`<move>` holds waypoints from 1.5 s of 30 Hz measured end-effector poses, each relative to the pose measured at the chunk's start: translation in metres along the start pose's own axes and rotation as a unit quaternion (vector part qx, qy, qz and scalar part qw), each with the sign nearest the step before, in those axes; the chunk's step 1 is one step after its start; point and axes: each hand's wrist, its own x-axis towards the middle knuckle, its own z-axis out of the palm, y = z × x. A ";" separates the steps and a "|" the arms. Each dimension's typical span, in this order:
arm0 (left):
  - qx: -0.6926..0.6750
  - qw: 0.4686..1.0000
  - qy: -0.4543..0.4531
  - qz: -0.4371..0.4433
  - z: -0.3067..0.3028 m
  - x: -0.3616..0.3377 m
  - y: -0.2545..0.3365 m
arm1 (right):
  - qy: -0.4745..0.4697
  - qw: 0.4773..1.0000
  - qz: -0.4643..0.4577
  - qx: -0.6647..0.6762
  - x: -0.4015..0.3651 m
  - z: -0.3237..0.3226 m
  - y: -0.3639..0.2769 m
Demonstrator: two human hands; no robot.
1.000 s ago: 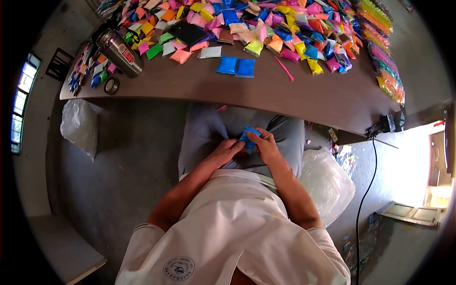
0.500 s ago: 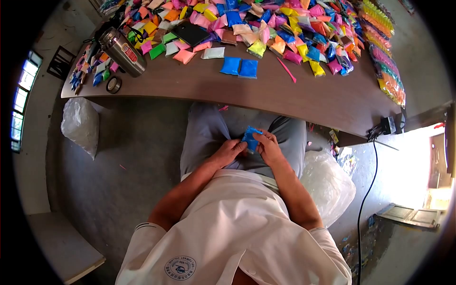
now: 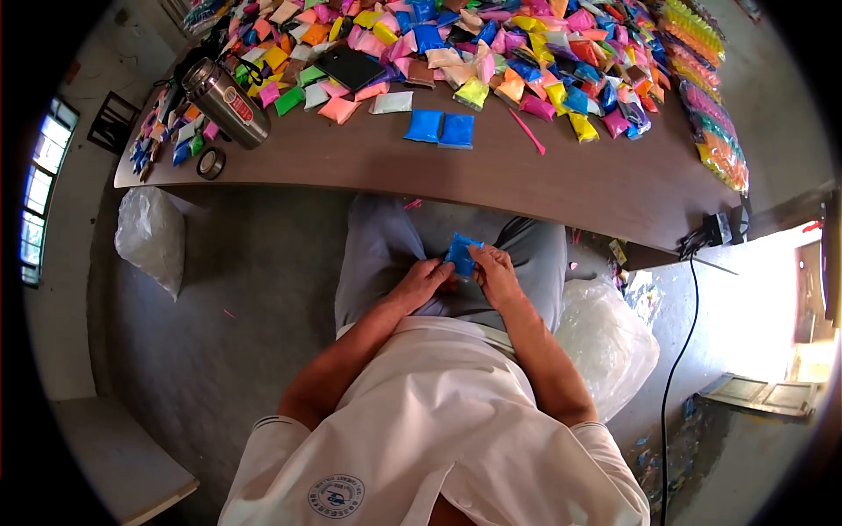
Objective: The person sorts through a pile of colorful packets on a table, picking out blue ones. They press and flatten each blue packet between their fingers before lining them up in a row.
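While the person sits at the brown table (image 3: 561, 180), both hands meet over the grey-trousered lap. The left hand (image 3: 423, 282) and right hand (image 3: 496, 273) each pinch a small blue packet (image 3: 460, 252) between curled fingers. The packet sits upright between them, below the table edge.

On the table, a pair of blue packets (image 3: 423, 125) lies side by side near the front. Behind them spreads a heap of coloured packets (image 3: 544, 53) in pink, yellow, orange, green and blue. A steel flask (image 3: 226, 101) lies tilted at the left end. Its red label (image 3: 239, 98) carries white lettering that is too small to read. A tape roll (image 3: 210, 162) lies just beside the flask, and a pink stick (image 3: 526, 130) lies to the right of the blue pair.

The white shirt bears a round emblem (image 3: 336, 496) with a ring of lettering, also unreadable. A clear plastic bag (image 3: 610, 337) stands on the floor by the right leg.
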 end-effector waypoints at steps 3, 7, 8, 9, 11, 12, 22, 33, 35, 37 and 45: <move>-0.004 1.000 -0.001 -0.005 0.000 0.000 0.000 | 0.011 1.000 0.018 -0.008 0.007 -0.012 0.009; 0.009 1.000 -0.007 0.004 -0.001 0.000 0.001 | -0.013 0.999 0.019 -0.048 0.008 -0.015 0.010; 0.003 1.000 -0.009 -0.001 -0.002 0.001 0.000 | -0.019 0.998 0.020 -0.060 0.008 -0.013 0.009; -0.002 1.000 -0.011 -0.007 -0.003 0.002 -0.002 | -0.019 0.998 0.021 -0.060 0.007 -0.011 0.009; 0.006 1.000 -0.013 -0.001 -0.003 0.002 -0.005 | -0.056 0.991 -0.017 -0.116 0.005 -0.008 0.010; 0.013 1.000 -0.016 0.004 -0.003 0.002 -0.005 | -0.057 0.991 -0.018 -0.116 0.005 -0.009 0.010; 0.030 0.999 -0.015 -0.007 -0.003 0.003 -0.004 | -0.089 0.990 -0.012 -0.104 0.012 -0.018 0.024; 0.051 0.998 -0.023 0.007 -0.003 0.002 -0.004 | -0.050 0.997 -0.022 -0.052 0.014 -0.010 0.020; 0.062 0.998 -0.030 0.010 -0.002 0.002 -0.005 | -0.057 0.994 -0.051 -0.079 0.016 -0.014 0.022; 0.074 0.997 -0.036 0.012 -0.002 0.002 -0.003 | -0.052 0.995 -0.047 -0.067 0.012 -0.009 0.016; 0.031 0.999 -0.027 0.009 -0.001 0.000 0.001 | 0.030 0.999 0.009 -0.019 0.019 -0.011 0.024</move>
